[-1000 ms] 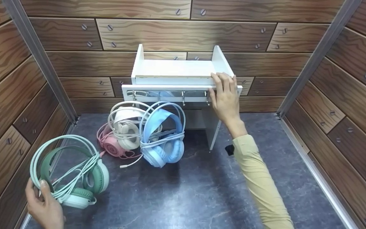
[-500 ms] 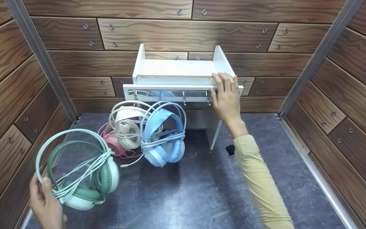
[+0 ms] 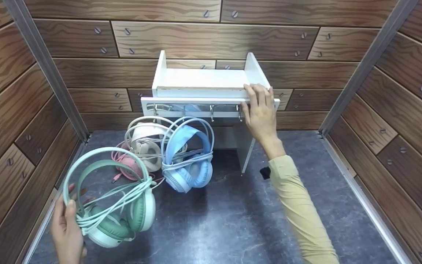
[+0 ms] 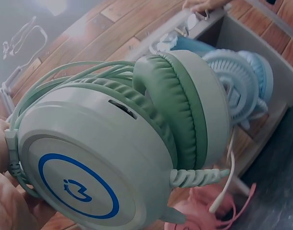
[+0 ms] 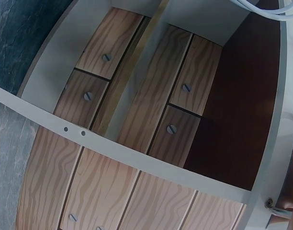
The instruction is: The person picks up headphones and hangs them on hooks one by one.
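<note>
Mint-green headphones (image 3: 148, 211), with their cable bundled across them, are in my left hand (image 3: 68, 229) at the lower left. The thumb and fingers grip the headband side; an earcup (image 4: 79, 187) fills much of the left wrist view. My right hand (image 3: 263, 115) grips the right end of the white rack's front rail (image 3: 211, 100), fingers over the top and thumb in front. Blue headphones (image 3: 181, 179) and white headphones (image 3: 150, 129) hang from the rail by their looped bands. Pink headphones (image 3: 127, 165) are behind them, partly covered.
The rack's upper shelf (image 3: 203, 77) lies behind the rail. Metal hooks (image 3: 212, 113) line the rail, two showing between the blue headphones and my right hand. A small black object (image 3: 265, 172) is on the dark marbled floor (image 3: 211, 234). Wood-patterned walls (image 3: 398, 139) surround the space.
My left hand has carried the green headphones to the right, closer to the hanging headphones; they now overlap the pink ones in the head view. My right hand stays on the rack.
</note>
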The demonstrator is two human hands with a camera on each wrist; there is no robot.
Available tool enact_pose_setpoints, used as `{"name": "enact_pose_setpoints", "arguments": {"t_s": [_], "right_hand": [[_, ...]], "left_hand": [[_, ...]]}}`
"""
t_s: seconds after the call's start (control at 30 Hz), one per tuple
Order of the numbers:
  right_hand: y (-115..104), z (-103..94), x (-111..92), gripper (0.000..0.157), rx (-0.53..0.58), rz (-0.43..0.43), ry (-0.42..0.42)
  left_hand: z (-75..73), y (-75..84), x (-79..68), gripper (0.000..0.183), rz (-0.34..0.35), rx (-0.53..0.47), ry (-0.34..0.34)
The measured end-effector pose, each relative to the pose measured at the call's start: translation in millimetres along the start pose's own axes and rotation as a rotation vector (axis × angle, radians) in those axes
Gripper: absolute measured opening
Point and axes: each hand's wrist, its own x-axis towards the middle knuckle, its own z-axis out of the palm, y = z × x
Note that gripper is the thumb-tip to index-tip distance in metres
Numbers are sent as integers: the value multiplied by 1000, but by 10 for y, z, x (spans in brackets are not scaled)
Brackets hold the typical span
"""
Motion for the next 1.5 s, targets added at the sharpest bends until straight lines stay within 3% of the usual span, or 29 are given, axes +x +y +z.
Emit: {"name": "enact_pose_setpoints", "arguments": {"t_s": [0.23, 0.4, 0.6, 0.83, 1.0, 1.23, 1.5], "right_hand": [[3, -5, -13, 45, -15, 0, -3], [2, 0, -13, 45, -25, -5, -7], [3, -9, -3, 45, -24, -4, -4], [-4, -15, 2, 45, -10, 3, -8], [-13, -20, 2, 45, -4, 7, -11], [-10, -25, -1, 45, -14, 4, -17], [-11, -24, -1, 46, -24, 4, -18]], "left_hand": [[163, 79, -70, 39, -24, -18, -63], [278, 100, -108, 40, -3, -38, -118], [434, 108, -151, 38, 39, -46, -146], [615, 107, -196, 38, 42, -91, -161], [714, 110, -227, 38, 50, -108, -207], [889, 119, -267, 37, 47, -113, -197], [1105, 130, -274, 36, 128, -84, -254]]}}
